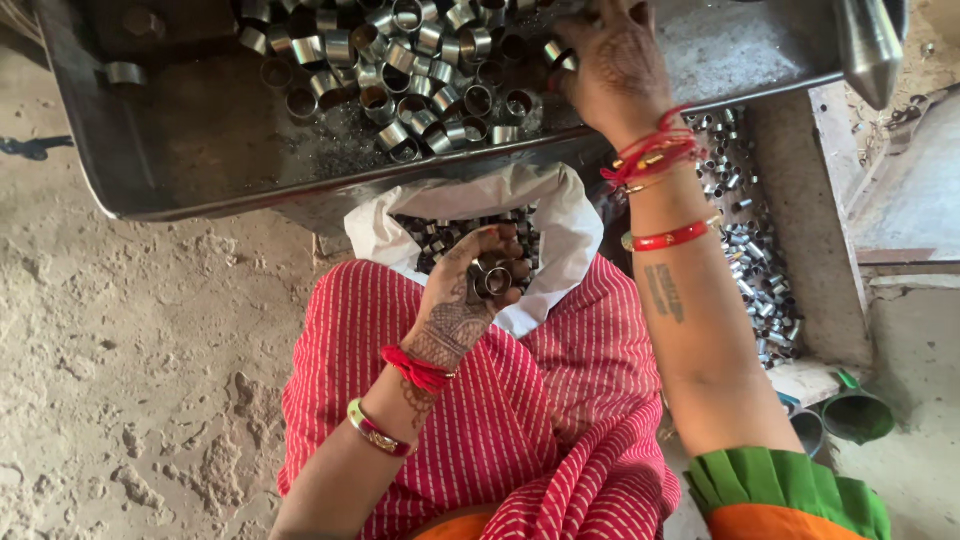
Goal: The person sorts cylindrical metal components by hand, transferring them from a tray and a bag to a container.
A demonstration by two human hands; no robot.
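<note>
Work in hand: short metal sleeves are being moved between a steel tray (180,170) and a white sack (560,215) that lies open on the person's lap.

1. Left hand (468,290): fingers curled around a small cluster of sleeves (492,280), about 2 or 3, held directly over the mouth of the sack. The exact count cannot be told.
2. Right hand (610,65): stretched forward onto the tray, fingertips closed on 1 sleeve (558,55) at the right edge of the pile. The palm faces down, so the grip is only partly visible.
3. Tray stock: a dense pile of sleeves (400,70) fills the middle and far part of the tray. The near left part is bare apart from metal dust and 1 stray sleeve (125,73).
4. Sack contents: dark sleeves show inside the opening. The fill level below the rim is hidden by the cloth.
5. Side bin: a narrow trough (750,250) to the right of the right forearm holds many smaller sleeves.

Judged progress: the sack is partly loaded and the tray pile remains large, so most of the sleeves appear unhandled. The cleared near part of the tray suggests some stock is already removed.
</note>
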